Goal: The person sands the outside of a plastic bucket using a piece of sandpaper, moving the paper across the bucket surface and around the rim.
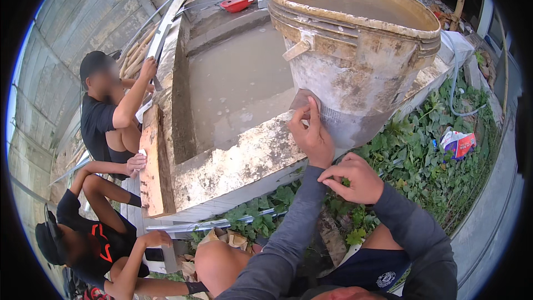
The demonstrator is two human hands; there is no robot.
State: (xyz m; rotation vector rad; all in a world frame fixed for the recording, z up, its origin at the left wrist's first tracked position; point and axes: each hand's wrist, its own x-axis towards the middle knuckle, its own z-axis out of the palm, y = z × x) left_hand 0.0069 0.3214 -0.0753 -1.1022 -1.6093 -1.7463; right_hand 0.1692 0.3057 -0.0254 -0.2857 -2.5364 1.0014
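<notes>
My left hand (312,138) reaches up to a large dirty white bucket (355,72). Its fingers are closed on a small flat brownish-grey piece (305,99) that looks like sandpaper, against the bucket's lower side; how firmly it touches cannot be told. Murky water (355,4) fills the bucket almost to its stained rim. My right hand (358,180) is just below, thumb and forefinger pinching the cuff of my left sleeve (313,176) near the wrist. Beneath the bucket is the pale, worn ledge (239,158) of a basin.
Cloudy water (239,83) lies in the walled basin. At left, two people (102,111) sit by a wooden plank (157,161), one with a hand on it. Green plants (411,150) and a crumpled packet (458,143) are at right. A red tray-like object (237,3) rests at the back.
</notes>
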